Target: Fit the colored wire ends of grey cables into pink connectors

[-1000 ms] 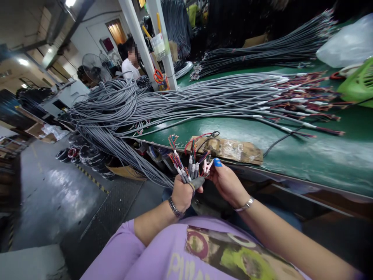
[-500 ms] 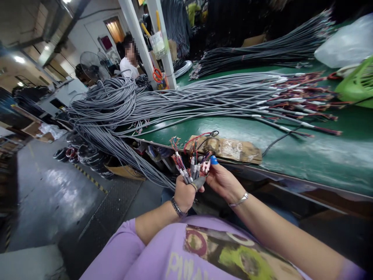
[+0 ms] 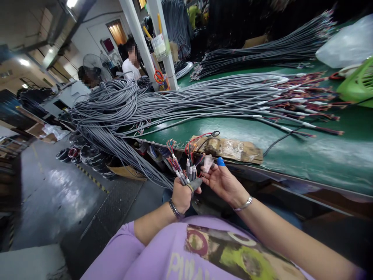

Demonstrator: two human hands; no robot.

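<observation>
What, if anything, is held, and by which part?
The left hand grips gray cables near their wire ends; the right hand touches a blurred pinkish piece, hold unclear.

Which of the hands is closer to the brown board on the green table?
Right. The right hand is just short of the brown board; the left hand, gripping gray cables, is farther left.

The grey floor (image 3: 58, 194) is shiny, with a yellow-and-black stripe (image 3: 92, 179). A bright lamp (image 3: 71, 3) glows above a pale wall (image 3: 94, 33). The long worktop (image 3: 227, 126) is green (it shines a bit too).
</observation>
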